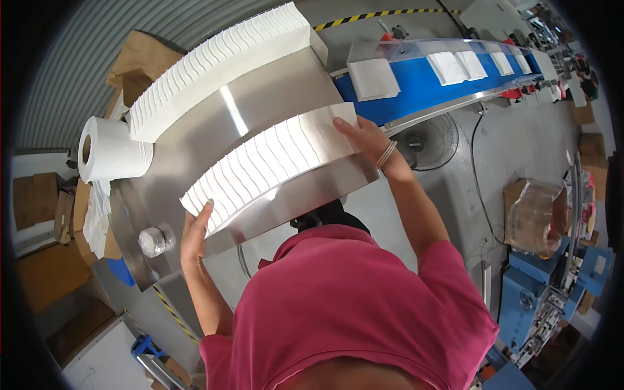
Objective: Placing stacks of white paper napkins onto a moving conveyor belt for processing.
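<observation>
A long row of white folded paper packs point(273, 156) stands on edge on the shiny metal table point(273, 91), near its front side. My left hand point(194, 237) presses on the left end of this row, thumb on top. At the right end, my right hand point(365, 138) grips the last packs, its thumb on top and the other fingers mostly hidden behind. The row is squeezed between both hands. Farther back, a second long row of the same white packs point(221, 62) lines the table's far edge.
A blue conveyor belt point(416, 91) carrying several white packs point(448, 68) meets the table's right side. To the left are a large white roll point(110, 149) and a clear round object point(153, 242). A floor fan point(426, 143) stands under the conveyor; an open carton point(534, 218) is at right.
</observation>
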Action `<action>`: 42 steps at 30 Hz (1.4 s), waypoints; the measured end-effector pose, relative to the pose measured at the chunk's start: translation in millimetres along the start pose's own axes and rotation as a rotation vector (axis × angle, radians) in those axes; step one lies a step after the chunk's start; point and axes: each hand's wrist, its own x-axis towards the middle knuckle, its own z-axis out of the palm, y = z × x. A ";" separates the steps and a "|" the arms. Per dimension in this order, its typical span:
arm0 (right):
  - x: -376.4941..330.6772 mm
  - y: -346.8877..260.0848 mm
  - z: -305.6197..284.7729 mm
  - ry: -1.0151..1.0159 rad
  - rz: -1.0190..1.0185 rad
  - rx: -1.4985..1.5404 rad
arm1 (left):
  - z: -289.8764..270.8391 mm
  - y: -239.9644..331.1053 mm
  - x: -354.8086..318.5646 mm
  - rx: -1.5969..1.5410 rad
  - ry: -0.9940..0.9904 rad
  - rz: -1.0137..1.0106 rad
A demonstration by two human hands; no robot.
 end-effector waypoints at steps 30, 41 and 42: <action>28.8 21.9 -29.0 0.025 -0.010 -0.222 | 24.5 5.2 10.6 -0.048 -0.046 0.011; 10.6 10.4 -3.6 0.003 0.119 0.252 | 37.5 4.7 13.2 -0.100 -0.060 0.009; 13.0 12.3 -4.0 0.006 0.119 0.253 | 38.0 5.5 13.4 -0.099 -0.062 0.010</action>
